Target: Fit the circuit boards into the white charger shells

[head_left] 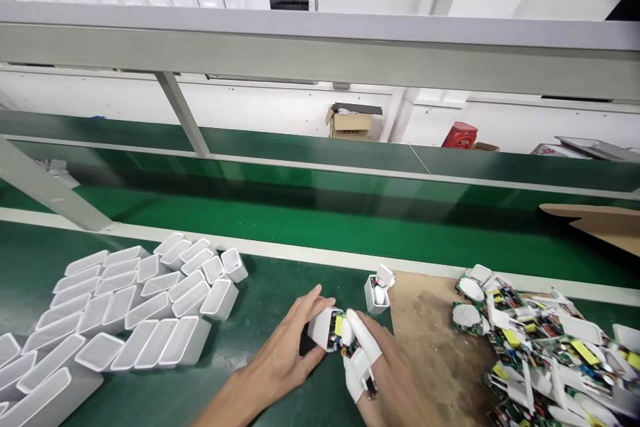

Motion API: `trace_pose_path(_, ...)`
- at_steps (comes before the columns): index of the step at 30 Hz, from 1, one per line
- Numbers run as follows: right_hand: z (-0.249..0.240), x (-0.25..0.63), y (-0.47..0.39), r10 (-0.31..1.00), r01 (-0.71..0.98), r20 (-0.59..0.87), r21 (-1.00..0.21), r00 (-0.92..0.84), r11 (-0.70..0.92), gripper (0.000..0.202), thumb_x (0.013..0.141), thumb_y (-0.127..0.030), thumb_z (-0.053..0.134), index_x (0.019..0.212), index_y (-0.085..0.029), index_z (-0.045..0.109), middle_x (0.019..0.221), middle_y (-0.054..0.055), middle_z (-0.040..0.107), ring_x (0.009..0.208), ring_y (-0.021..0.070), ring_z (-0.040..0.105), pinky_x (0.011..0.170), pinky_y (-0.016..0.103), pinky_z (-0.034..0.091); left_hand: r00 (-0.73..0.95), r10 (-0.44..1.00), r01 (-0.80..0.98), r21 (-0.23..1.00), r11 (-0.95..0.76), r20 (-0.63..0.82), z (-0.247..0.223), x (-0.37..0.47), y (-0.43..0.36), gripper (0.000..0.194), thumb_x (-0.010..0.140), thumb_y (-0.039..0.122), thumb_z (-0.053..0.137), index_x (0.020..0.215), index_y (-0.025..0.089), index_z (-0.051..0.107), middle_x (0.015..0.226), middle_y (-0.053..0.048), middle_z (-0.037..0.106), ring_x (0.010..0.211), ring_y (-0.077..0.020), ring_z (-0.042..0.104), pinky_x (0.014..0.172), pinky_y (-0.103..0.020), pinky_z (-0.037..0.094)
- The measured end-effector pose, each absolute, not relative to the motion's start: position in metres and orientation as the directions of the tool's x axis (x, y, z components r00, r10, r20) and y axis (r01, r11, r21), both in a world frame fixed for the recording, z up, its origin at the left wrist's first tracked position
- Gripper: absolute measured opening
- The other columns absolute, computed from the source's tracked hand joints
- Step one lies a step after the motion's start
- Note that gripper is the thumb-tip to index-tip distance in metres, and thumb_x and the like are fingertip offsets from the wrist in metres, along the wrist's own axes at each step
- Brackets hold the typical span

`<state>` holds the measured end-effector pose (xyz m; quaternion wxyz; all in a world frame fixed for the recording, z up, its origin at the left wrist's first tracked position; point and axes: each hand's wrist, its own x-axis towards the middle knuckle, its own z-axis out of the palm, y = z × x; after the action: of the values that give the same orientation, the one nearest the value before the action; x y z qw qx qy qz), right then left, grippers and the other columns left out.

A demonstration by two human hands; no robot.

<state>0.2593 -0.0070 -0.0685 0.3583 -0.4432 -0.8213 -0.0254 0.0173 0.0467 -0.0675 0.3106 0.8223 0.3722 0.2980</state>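
Note:
My left hand (293, 330) is wrapped around a white plastic housing (320, 329) whose open end faces right. My right hand (383, 363), with white coverings on the thumb and a finger, grips a circuit board (342, 328) with a yellow component and white parts. One end of the board sits at the mouth of the housing; how far in it reaches, I cannot tell. Just beyond my hands stands another white housing (377, 295) with a board and white pieces sticking out of its top.
Many open white housings (145, 307) stand in rows at left on the green table (240, 360). A heap of circuit boards (545, 353) lies at right beside a brown board (425, 333). A green conveyor belt (300, 217) runs behind, under a shelf frame (310, 60).

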Motion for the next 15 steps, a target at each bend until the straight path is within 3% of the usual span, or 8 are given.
trace_pose_path(10,-0.051,0.258,-0.008,0.765,0.779,0.542,-0.289,-0.347,0.557,0.084,0.093,-0.010,0.049,0.170,-0.016,0.017,0.140,0.020,0.069,0.119,0.0346,0.075,0.092,0.047,0.069,0.534,0.798,0.399,0.748,-0.530,0.281,-0.069,0.018,0.048,0.094,0.098,0.012,0.063,0.170,0.035,0.007,0.157,-0.010,0.059,0.152,-0.0293,0.047,0.122,-0.057,0.046)
trace_pose_path(15,-0.055,0.260,-0.009,0.801,0.763,0.492,-0.353,-0.341,0.542,0.089,0.094,-0.009,0.049,0.172,-0.020,0.009,0.148,0.019,0.064,0.126,0.0354,0.071,0.097,0.050,0.067,0.531,0.803,0.400,0.756,-0.518,0.269,-0.068,0.019,0.049,0.095,0.097,0.010,0.063,0.170,0.035,0.008,0.158,-0.010,0.059,0.151,-0.0287,0.048,0.122,-0.057,0.045)
